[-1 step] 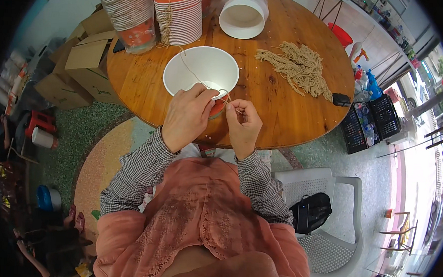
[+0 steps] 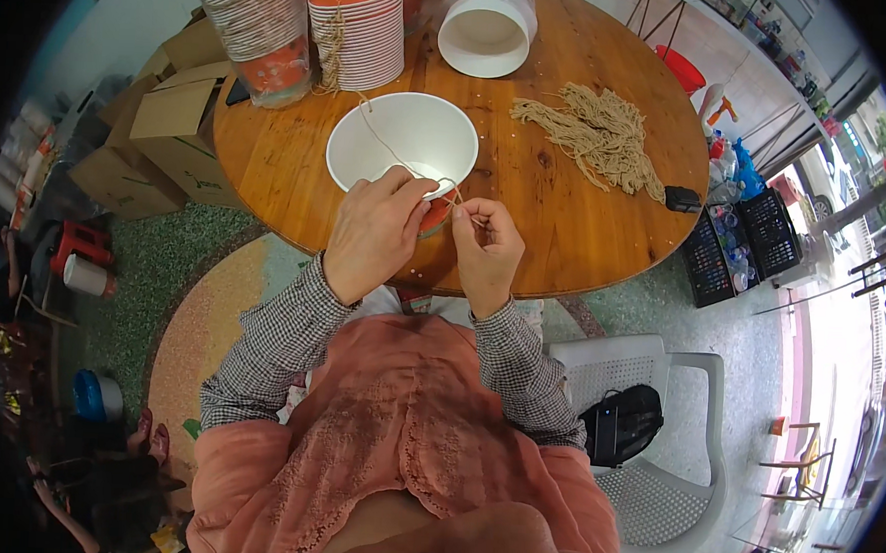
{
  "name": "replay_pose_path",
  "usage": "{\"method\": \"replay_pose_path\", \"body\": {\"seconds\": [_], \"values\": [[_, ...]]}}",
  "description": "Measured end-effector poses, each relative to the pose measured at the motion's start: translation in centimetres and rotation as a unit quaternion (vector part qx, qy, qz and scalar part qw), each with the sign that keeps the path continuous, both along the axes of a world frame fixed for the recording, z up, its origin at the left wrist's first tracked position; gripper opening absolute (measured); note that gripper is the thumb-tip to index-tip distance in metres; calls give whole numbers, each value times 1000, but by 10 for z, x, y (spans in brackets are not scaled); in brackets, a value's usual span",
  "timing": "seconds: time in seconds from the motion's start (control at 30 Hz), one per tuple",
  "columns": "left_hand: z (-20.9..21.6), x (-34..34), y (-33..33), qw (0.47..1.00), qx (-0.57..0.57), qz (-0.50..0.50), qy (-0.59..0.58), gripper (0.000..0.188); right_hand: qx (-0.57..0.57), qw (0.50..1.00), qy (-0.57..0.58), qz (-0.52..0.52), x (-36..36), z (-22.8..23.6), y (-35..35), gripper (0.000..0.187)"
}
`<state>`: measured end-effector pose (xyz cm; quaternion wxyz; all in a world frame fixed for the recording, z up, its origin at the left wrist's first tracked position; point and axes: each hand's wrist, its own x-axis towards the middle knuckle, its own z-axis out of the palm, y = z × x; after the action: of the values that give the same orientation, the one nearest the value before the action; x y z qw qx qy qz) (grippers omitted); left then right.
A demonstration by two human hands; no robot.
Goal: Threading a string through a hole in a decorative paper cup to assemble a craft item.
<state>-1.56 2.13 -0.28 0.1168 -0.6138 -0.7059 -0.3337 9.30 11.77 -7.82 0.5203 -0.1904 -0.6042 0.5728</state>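
On the near side of the round table, a white-lined paper bucket (image 2: 402, 134) with an orange outside faces me, its mouth open. A thin twine (image 2: 382, 135) runs from its far rim across the mouth to my fingers at the near rim. My left hand (image 2: 378, 223) is closed at that near rim, pinching the twine between thumb and forefinger. Just to its right, my right hand (image 2: 489, 244) pinches the twine's end with thumb and fingertips. A small loop of the twine shows between the two hands. My hands partly hide the bucket's near wall.
On the wooden table (image 2: 526, 231) lie a bundle of twine (image 2: 605, 140) and a small black object (image 2: 681, 199). Stacked paper buckets (image 2: 357, 42) and a white bucket stack on its side (image 2: 486, 38) stand behind. Cardboard boxes (image 2: 180, 128) sit left; a plastic chair (image 2: 667, 499) holds a black bag (image 2: 628, 424).
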Motion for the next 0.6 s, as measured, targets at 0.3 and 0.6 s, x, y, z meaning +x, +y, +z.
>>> {"method": "replay_pose_path", "body": {"seconds": [0.3,0.6], "values": [[2,1,1,1000,-4,1,-9,22,13,1000,-7,-14,-4,-3,0,5],[12,-9,7,995,-64,-70,-31,20,141,988,-20,-56,-9,3,-2,11]]}}
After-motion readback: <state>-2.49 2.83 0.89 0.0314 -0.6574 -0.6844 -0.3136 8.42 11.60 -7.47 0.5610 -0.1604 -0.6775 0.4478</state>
